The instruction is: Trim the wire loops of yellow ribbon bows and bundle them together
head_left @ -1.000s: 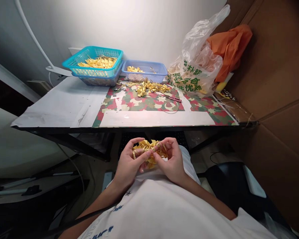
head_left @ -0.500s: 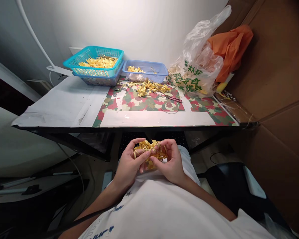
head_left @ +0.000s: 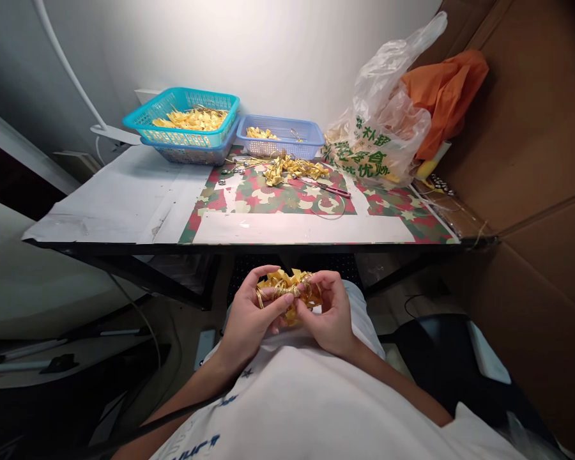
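Between my two hands, above my lap, is a bundle of gold wire with yellow ribbon-like pieces [head_left: 291, 280] on it. My left hand [head_left: 255, 305] is closed around the left part of the bundle, its thumb pressed on the coiled wire. My right hand [head_left: 328, 313] pinches the wire at the right side, thumb and fingertips close to the left thumb. Wire loops run over the fingers of both hands. The exact point of the right pinch is too small to make out.
On the table [head_left: 297, 229] lie a pile of similar yellow pieces [head_left: 292, 169] and pink-handled tweezers or scissors [head_left: 334, 190]. Behind are a turquoise basket [head_left: 182, 137], a lilac basket [head_left: 287, 148] and a plastic bag [head_left: 383, 128]. Cardboard [head_left: 546, 147] stands at right.
My right thumb has shifted slightly up and in towards my left thumb on the wire. The bundle stays in both hands; the table things have not moved.
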Demonstrator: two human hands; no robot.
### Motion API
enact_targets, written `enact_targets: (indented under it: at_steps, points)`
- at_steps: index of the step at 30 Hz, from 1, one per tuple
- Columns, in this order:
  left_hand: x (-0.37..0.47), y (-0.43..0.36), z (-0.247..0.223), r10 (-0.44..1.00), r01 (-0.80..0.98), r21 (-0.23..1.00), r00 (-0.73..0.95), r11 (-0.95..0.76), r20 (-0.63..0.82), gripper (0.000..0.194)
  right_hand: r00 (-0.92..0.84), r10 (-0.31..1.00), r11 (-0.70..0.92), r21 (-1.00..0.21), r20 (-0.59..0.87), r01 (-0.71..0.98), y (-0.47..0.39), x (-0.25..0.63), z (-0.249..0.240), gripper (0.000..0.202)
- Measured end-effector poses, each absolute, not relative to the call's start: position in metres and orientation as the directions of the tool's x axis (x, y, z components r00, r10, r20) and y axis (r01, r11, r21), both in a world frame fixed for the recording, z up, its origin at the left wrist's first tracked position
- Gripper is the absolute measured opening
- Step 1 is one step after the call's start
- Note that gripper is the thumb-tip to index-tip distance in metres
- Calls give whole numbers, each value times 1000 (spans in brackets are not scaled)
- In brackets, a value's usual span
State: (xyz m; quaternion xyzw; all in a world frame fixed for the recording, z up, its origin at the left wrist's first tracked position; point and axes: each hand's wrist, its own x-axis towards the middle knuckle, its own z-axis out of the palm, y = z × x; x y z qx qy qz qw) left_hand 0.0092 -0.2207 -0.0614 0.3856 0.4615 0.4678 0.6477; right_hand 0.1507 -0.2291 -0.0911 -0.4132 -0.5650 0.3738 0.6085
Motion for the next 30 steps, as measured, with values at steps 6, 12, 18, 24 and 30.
enact_targets:
  at_steps: [6,12,18,24,30]
  points:
    - [8,-221,-61,945,-352,880,191,319,-266,54,164,936,323,-945,312,-45,-227,150,-85,33]
    - [7,-219,-62,936,-349,873,215,340,-279,58,166,942,303,-952,292,-46,-228,150,-83,30]
    - [8,-220,-60,937,-339,880,225,332,-267,55,122,935,335,-942,334,13,-230,150,-86,42]
    - [8,-221,-58,936,-320,893,254,318,-242,54,128,924,355,-933,359,54,-231,150,-92,37]
    - [3,-223,-58,932,-268,919,299,290,-206,55,173,893,398,-908,416,131,-232,150,-94,34]
